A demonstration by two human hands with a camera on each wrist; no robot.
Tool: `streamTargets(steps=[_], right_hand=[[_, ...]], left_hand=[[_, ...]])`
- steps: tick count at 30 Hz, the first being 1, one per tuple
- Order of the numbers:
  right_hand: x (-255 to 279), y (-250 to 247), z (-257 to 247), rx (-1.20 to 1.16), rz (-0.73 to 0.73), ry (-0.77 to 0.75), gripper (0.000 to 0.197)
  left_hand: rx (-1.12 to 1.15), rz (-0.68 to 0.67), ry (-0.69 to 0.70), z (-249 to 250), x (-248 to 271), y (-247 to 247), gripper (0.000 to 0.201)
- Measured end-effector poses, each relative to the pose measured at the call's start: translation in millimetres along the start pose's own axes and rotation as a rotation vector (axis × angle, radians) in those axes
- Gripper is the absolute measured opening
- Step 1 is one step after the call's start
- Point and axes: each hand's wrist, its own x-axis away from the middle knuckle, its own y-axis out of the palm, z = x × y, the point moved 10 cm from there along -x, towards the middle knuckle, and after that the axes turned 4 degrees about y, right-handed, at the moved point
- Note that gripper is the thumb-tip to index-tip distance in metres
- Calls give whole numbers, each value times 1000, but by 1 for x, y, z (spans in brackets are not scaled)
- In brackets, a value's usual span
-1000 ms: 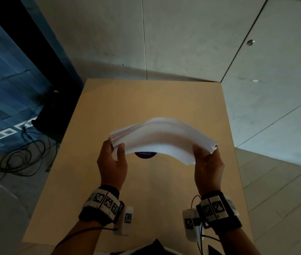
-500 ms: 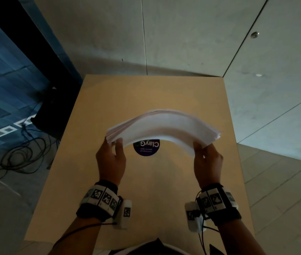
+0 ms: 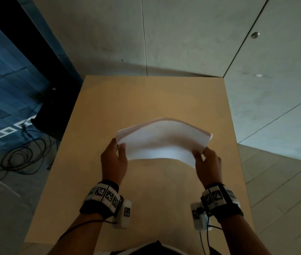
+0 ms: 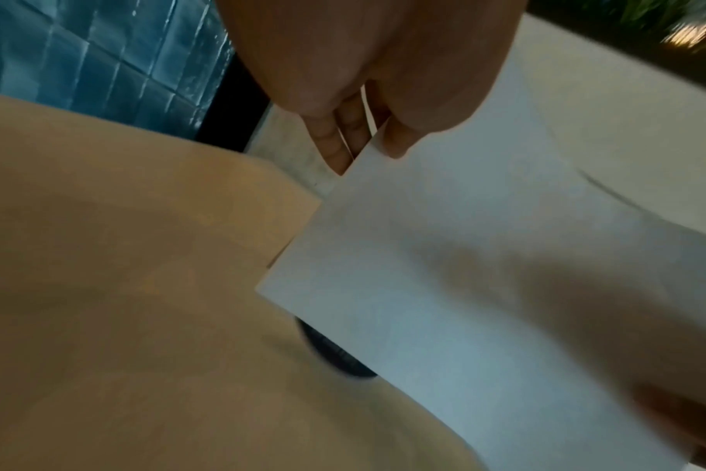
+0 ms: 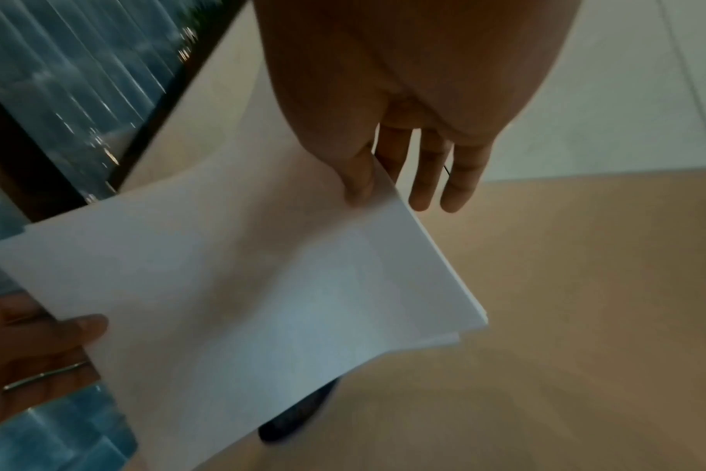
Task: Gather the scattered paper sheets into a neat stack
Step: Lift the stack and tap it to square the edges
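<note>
Left hand (image 3: pixel 114 160) pinching the paper stack (image 3: pixel 162 141) at its nine o'clock end, thumb on top, fingers underneath. Stack arching upward above mid-counter (image 3: pixel 146 100), probably being flexed to let the sheets slide into line. Right hand (image 3: pixel 208 163) pinching the three o'clock end likewise, two fingers (image 5: pixel 460 178) extending past the edge.

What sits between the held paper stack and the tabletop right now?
A dark round sticker lies on the table under the paper stack. Both wrist views show its edge; the head view hides it.
</note>
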Motion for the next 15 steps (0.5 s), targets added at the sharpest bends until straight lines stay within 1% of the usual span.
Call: streamTargets(steps=[2,4,6,8,9,10,11,12,13,15], right_hand=[[2,-26,-25,-26,91,-65,26],[10,-51,-48,-53,208,-169,24],[18,-59,-52,-78,258,-218,22],[19,-45,-37,-60,208,-200,22],[17,-30,-22,-29,146,-158,24],[14,-14,-5,6,69,-100,26],[13,2,13,36,-9,-37,27],[12,14,28,53,-68,16,27],[13,22,38,58,-99,55,26],[12,27,44,59,-100,84,24]], left_hand=[[24,75,75,21,-8,-17,22],[44,143,142,34,-11,-33,20],[73,175,177,38,-8,-41,20],[50,145,136,27,-3,-32,19],[12,89,64,14,0,-20,20],[-14,5,-41,-6,4,-4,23],[-19,-81,-150,-27,11,11,27],[-12,-143,-229,-43,16,21,30],[-7,-166,-257,-51,19,26,31],[-18,-150,-207,-48,15,25,27]])
